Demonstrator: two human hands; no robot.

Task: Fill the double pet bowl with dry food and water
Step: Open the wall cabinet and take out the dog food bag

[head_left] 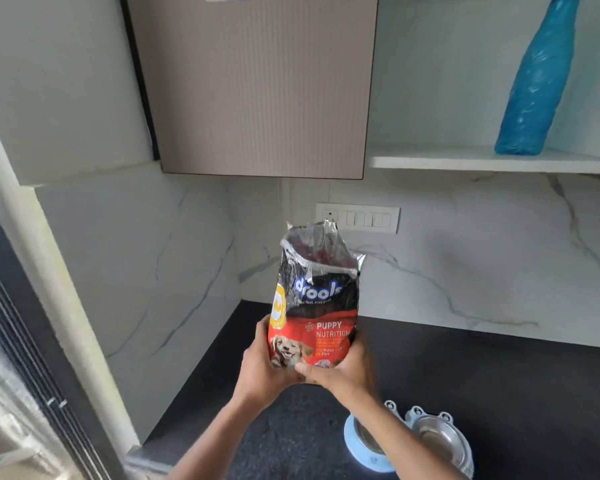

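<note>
Kibble comes first, I judge: left hand (261, 367) and right hand (343, 372) both grip the food bag (314, 306) upright (top torn open) above the counter (499, 375). Next, tilt it over the double pet bowl (409, 441) at the front edge.

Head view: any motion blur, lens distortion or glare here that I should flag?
Head view: the right hand is smeared by motion blur, while the left hand and the print on the food bag stay readable; wide-angle distortion tilts and bends the cabinet and the frame at left; the bag's foil mouth shows mild glare; the double pet bowl at the bottom edge looks soft.
</note>
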